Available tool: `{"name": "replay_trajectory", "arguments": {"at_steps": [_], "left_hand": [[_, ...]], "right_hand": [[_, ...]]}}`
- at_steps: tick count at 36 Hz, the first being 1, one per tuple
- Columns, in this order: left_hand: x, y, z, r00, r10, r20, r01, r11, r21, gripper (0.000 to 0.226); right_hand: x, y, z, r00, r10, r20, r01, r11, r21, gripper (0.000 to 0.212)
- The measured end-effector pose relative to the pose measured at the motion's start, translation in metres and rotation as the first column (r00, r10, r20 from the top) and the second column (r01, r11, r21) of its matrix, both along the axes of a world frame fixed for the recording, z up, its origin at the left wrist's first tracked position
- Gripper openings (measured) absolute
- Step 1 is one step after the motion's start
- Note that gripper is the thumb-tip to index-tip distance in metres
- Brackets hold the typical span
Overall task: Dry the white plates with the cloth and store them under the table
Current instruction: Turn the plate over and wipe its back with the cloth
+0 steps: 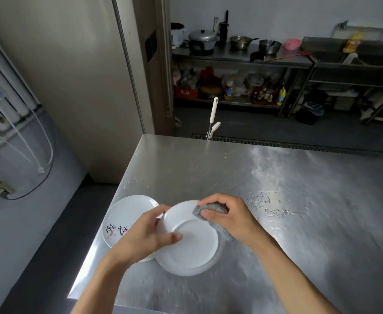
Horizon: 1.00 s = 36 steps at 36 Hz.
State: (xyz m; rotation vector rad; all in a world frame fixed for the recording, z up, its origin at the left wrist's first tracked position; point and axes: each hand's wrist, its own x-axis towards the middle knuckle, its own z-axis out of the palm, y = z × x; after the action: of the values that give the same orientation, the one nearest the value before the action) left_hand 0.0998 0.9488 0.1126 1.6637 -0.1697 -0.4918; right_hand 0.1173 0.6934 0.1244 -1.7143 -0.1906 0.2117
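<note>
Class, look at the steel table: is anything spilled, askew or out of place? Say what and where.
Yes: small water puddles lie on the table just right of the right hand. The plate stack sits at the table's left edge, seemingly overhanging.

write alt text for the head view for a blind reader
A person's left hand holds a white plate at a steel table while the right hand presses a grey cloth to its rim. More plates sit stacked at the left.

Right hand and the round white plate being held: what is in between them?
A crumpled grey cloth: the right hand presses it against the far rim of the round white plate, seen in the head view.
</note>
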Motion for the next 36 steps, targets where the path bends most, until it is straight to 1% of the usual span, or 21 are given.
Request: {"name": "replay_trajectory", "arguments": {"at_steps": [2, 3, 6, 10, 13, 16, 18, 20, 23, 25, 26, 27, 28, 29, 30, 31, 32, 33, 34, 35, 36], "left_hand": [[0.004, -0.005, 0.004, 0.995, -0.064, 0.078, 0.056, 0.993, 0.107, 0.036], [0.004, -0.005, 0.004, 0.993, -0.079, 0.091, 0.067, 0.990, 0.122, 0.036], [0.002, 0.001, 0.002, 0.999, -0.021, 0.044, 0.020, 1.000, 0.024, 0.038], [-0.004, 0.014, -0.005, 0.989, 0.148, -0.002, -0.147, 0.983, -0.111, 0.045], [-0.006, 0.007, -0.012, 0.985, 0.170, -0.033, -0.173, 0.973, -0.151, 0.050], [-0.007, -0.001, -0.016, 0.973, 0.223, -0.060, -0.231, 0.948, -0.220, 0.054], [-0.005, 0.001, -0.017, 0.955, 0.283, -0.092, -0.298, 0.919, -0.258, 0.063], [-0.002, 0.005, -0.018, 0.942, 0.324, -0.092, -0.337, 0.906, -0.256, 0.070], [0.000, 0.004, -0.020, 0.944, 0.328, -0.034, -0.326, 0.917, -0.228, 0.070], [-0.002, -0.001, -0.022, 0.938, 0.347, 0.023, -0.335, 0.920, -0.203, 0.065], [-0.004, -0.004, -0.024, 0.932, 0.356, 0.065, -0.339, 0.922, -0.188, 0.059], [-0.006, -0.008, -0.026, 0.924, 0.357, 0.140, -0.337, 0.929, -0.151, 0.051], [-0.008, -0.013, -0.029, 0.904, 0.343, 0.255, -0.332, 0.939, -0.085, 0.041], [-0.010, -0.017, -0.033, 0.869, 0.293, 0.399, -0.323, 0.946, 0.009, 0.032], [-0.011, -0.020, -0.036, 0.819, 0.199, 0.538, -0.309, 0.943, 0.121, 0.028], [-0.012, -0.025, -0.038, 0.755, 0.077, 0.651, -0.296, 0.926, 0.234, 0.029], [-0.013, -0.029, -0.040, 0.677, -0.063, 0.733, -0.279, 0.900, 0.336, 0.031], [-0.013, -0.032, -0.042, 0.585, -0.202, 0.786, -0.262, 0.870, 0.418, 0.033], [-0.014, -0.035, -0.044, 0.494, -0.319, 0.809, -0.252, 0.838, 0.484, 0.035], [-0.015, -0.037, -0.047, 0.431, -0.399, 0.809, -0.250, 0.809, 0.532, 0.037], [-0.016, -0.039, -0.050, 0.398, -0.441, 0.805, -0.252, 0.791, 0.558, 0.040]], "right_hand": [[0.000, 0.006, 0.003, 0.998, 0.057, 0.010, -0.057, 0.998, -0.013, 0.019], [0.000, 0.007, 0.004, 0.997, 0.069, 0.017, -0.068, 0.997, -0.018, 0.019], [-0.001, -0.002, -0.001, 1.000, 0.012, 0.027, -0.012, 1.000, -0.004, 0.021], [-0.010, -0.021, -0.020, 0.995, -0.096, 0.006, 0.096, 0.995, 0.019, 0.023], [-0.009, -0.013, -0.021, 0.993, -0.116, 0.028, 0.116, 0.993, 0.025, 0.019], [-0.004, -0.009, -0.012, 0.988, -0.140, 0.067, 0.137, 0.990, 0.035, 0.020], [-0.004, -0.015, -0.012, 0.985, -0.160, 0.056, 0.159, 0.987, 0.027, 0.019], [-0.009, -0.024, -0.020, 0.989, -0.150, 0.007, 0.150, 0.989, -0.010, 0.019], [-0.017, -0.030, -0.029, 0.981, -0.150, -0.119, 0.147, 0.988, -0.039, 0.024], [-0.018, -0.033, -0.035, 0.959, -0.263, -0.101, 0.246, 0.957, -0.155, 0.027], [-0.020, -0.034, -0.036, 0.946, -0.302, -0.118, 0.279, 0.943, -0.183, 0.023], [-0.021, -0.034, -0.036, 0.931, -0.316, -0.183, 0.293, 0.945, -0.144, 0.011], [-0.022, -0.032, -0.034, 0.915, -0.292, -0.278, 0.281, 0.956, -0.078, 0.009], [-0.022, -0.031, -0.035, 0.900, -0.257, -0.353, 0.273, 0.962, -0.005, 0.028], [-0.022, -0.029, -0.034, 0.891, -0.220, -0.398, 0.255, 0.966, 0.037, 0.044], [-0.021, -0.028, -0.034, 0.879, -0.194, -0.436, 0.253, 0.964, 0.081, 0.054], [-0.019, -0.026, -0.035, 0.870, -0.173, -0.461, 0.253, 0.961, 0.116, 0.060], [-0.017, -0.025, -0.038, 0.855, -0.163, -0.493, 0.266, 0.953, 0.147, 0.059], [-0.018, -0.025, -0.042, 0.844, -0.178, -0.505, 0.287, 0.947, 0.147, 0.053], [-0.018, -0.025, -0.047, 0.838, -0.199, -0.508, 0.307, 0.942, 0.137, 0.044], [-0.020, -0.025, -0.053, 0.833, -0.216, -0.510, 0.320, 0.939, 0.126, 0.035]]}}
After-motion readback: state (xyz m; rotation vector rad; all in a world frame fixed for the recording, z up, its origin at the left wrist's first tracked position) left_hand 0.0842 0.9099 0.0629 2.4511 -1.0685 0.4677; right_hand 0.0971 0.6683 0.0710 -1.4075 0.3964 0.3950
